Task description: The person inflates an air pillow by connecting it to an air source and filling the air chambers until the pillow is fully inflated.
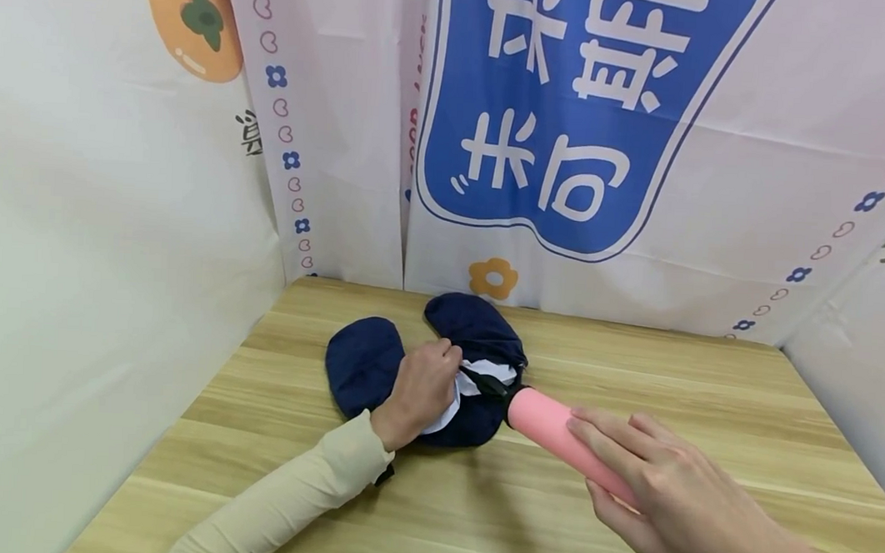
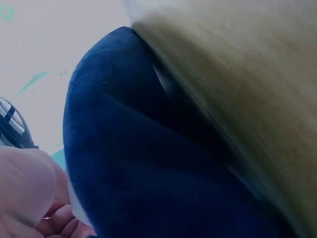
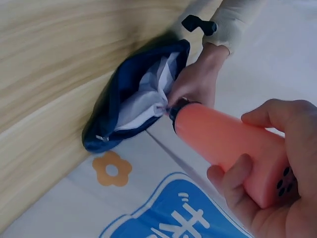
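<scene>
A navy, curved, neck-pillow-like fabric piece (image 1: 366,364) lies on the wooden table with its zipped opening spread, showing white inner fabric (image 3: 143,99). My left hand (image 1: 422,384) grips the fabric at the edge of this opening, fingers curled in. In my right hand (image 1: 672,489) is a pink cylindrical device (image 1: 555,428), thumb on one side and fingers on the other. Its narrow black nozzle (image 1: 489,383) points into the opening, right by the left hand's fingers. Paw-like dark marks show on the device's rear end in the right wrist view. Navy cloth fills most of the left wrist view.
The wood-grain table (image 1: 254,434) meets a printed white cloth backdrop (image 1: 715,241) behind the navy piece. White walls (image 1: 98,250) stand close at left and right. A small black strap piece (image 1: 384,474) shows beneath the left sleeve (image 1: 289,490).
</scene>
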A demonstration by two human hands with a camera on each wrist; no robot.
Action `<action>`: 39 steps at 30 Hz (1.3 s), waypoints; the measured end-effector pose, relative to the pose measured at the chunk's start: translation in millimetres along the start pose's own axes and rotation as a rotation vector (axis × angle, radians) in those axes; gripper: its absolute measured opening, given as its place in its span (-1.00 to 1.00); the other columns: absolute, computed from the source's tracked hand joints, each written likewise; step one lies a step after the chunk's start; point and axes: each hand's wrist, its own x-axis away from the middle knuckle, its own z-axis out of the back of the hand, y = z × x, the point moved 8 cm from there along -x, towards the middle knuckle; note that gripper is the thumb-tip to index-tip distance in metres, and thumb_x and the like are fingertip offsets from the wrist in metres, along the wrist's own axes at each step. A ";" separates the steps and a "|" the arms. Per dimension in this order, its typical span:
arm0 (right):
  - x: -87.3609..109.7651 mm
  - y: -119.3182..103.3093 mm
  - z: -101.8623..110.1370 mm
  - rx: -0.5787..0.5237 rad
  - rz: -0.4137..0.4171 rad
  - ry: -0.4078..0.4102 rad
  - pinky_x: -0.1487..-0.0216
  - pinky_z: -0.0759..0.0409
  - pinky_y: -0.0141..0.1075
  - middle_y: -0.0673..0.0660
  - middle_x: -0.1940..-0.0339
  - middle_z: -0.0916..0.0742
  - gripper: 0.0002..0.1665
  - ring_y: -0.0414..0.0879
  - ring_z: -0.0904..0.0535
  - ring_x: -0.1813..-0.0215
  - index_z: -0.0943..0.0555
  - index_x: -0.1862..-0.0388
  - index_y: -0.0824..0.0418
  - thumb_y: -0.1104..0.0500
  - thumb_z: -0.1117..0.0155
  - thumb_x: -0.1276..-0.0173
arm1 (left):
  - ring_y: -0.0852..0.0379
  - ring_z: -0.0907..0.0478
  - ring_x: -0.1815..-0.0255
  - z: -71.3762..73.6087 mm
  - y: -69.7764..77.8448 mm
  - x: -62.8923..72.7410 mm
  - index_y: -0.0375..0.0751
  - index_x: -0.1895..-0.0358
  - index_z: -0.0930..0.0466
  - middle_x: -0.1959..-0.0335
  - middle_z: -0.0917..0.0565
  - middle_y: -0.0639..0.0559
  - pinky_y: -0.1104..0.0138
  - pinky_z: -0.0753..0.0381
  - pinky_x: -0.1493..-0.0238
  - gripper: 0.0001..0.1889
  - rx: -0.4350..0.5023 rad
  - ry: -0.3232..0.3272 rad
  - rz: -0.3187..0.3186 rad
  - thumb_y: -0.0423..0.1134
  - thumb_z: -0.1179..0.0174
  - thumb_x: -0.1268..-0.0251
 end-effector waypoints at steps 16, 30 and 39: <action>25.0 -3.4 -18.2 -0.004 0.139 0.148 0.33 -0.50 -0.54 0.08 -0.16 -0.79 -0.39 -0.17 -0.48 0.19 -0.70 -0.28 0.25 -0.07 0.19 -0.76 | 0.26 -0.58 0.45 -6.4 -32.0 4.7 -0.15 0.34 -0.79 0.42 -0.72 0.07 0.41 -0.57 0.38 -0.94 0.342 -0.185 0.191 -0.34 -0.48 -0.28; 37.1 -2.3 -31.0 -0.048 0.191 0.250 0.23 -0.52 -0.51 0.13 -0.21 -0.79 -0.43 -0.18 -0.50 0.16 -0.72 -0.22 0.32 -0.06 0.08 -0.75 | 0.33 -0.50 0.51 -13.1 -50.2 10.8 -0.18 0.40 -0.75 0.49 -0.69 0.05 0.44 -0.55 0.41 -0.87 0.679 -0.269 0.208 -0.43 -0.37 -0.31; 30.1 -8.5 -32.6 -0.051 0.237 0.311 0.31 -0.50 -0.48 0.20 -0.10 -0.81 -0.48 -0.12 -0.53 0.26 -0.73 -0.14 0.36 -0.01 0.01 -0.72 | 0.34 -0.47 0.55 -10.6 -47.8 17.1 -0.15 0.48 -0.69 0.56 -0.66 0.09 0.46 -0.49 0.43 -0.84 0.584 -0.202 0.226 -0.45 -0.41 -0.19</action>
